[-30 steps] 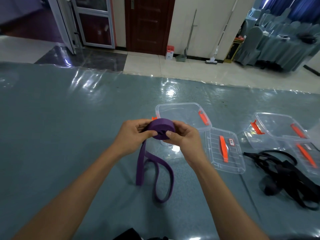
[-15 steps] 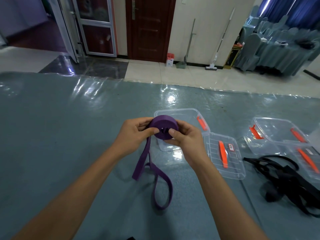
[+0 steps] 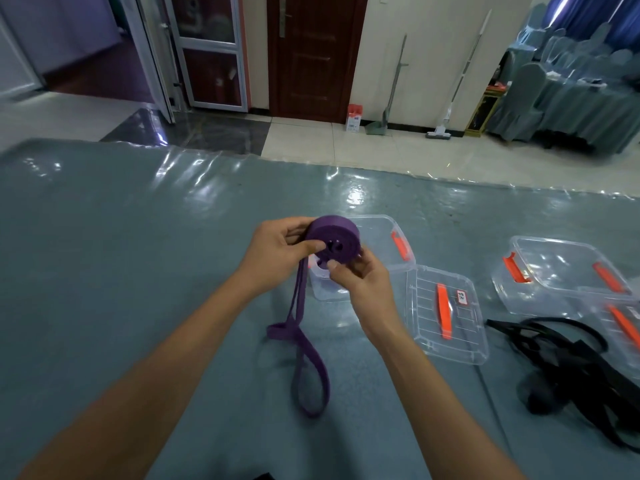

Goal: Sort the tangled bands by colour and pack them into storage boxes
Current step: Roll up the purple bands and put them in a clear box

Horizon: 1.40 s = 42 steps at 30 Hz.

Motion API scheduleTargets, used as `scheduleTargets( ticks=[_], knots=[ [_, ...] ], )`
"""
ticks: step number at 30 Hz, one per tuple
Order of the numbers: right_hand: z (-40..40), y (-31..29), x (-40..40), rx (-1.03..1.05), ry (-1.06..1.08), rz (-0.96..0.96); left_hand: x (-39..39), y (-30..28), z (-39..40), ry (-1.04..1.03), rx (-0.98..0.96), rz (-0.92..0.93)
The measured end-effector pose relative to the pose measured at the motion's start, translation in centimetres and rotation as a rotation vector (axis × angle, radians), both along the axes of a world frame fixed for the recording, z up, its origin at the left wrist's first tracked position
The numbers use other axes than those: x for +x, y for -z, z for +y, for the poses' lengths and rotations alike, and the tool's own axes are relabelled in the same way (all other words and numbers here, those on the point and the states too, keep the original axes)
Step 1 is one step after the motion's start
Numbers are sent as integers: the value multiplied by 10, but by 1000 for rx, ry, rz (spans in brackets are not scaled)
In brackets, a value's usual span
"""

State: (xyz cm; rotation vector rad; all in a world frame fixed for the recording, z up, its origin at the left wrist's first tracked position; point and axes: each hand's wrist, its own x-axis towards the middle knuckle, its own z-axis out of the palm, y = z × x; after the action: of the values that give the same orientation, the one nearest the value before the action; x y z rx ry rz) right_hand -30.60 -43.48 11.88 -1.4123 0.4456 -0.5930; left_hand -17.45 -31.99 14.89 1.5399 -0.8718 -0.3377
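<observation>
left hand (image 3: 277,252): I hold the purple roll (image 3: 333,239) with thumb and fingers.
loose tail (image 3: 304,355): hangs below the roll onto the table; it could snag.
right hand (image 3: 356,275): pinches the roll's lower edge; a slip would let it unwind.
clear box (image 3: 384,244): open, just behind the roll.

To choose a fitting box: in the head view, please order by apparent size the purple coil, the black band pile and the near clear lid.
1. black band pile
2. near clear lid
3. purple coil

Single head-worn wide-angle view, facing forward and down, close over table (image 3: 104,271)
</observation>
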Motion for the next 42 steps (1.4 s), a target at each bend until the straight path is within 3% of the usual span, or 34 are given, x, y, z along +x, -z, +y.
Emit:
scheduleTargets(
  ticks=[8,14,19,23,26,30,35,42],
  knots=[
    [-33,10,-2,-225,-110,212,-20,-47,-47,-50,-33,-74],
    [-48,0,-5,-332,-131,234,-41,-85,-81,-84,-70,-165],
    [-79,-19,-27,-386,-109,158,-52,-99,-95,-144,-78,-214],
    [-116,-66,-40,-356,-14,-21,-62,-102,-98,-183,-54,-307],
    [-134,-88,-49,-411,-34,-58,-71,-103,-101,-211,-129,-276],
    [-139,-66,-60,-435,-160,56,-73,-100,-107,-246,-188,-211],
    [-132,-21,-71,-401,-281,152,-81,-80,-111,-186,-128,-196],
    [-127,12,-81,-416,-320,236,-85,-45,-111,-152,-58,-110]
  ],
)
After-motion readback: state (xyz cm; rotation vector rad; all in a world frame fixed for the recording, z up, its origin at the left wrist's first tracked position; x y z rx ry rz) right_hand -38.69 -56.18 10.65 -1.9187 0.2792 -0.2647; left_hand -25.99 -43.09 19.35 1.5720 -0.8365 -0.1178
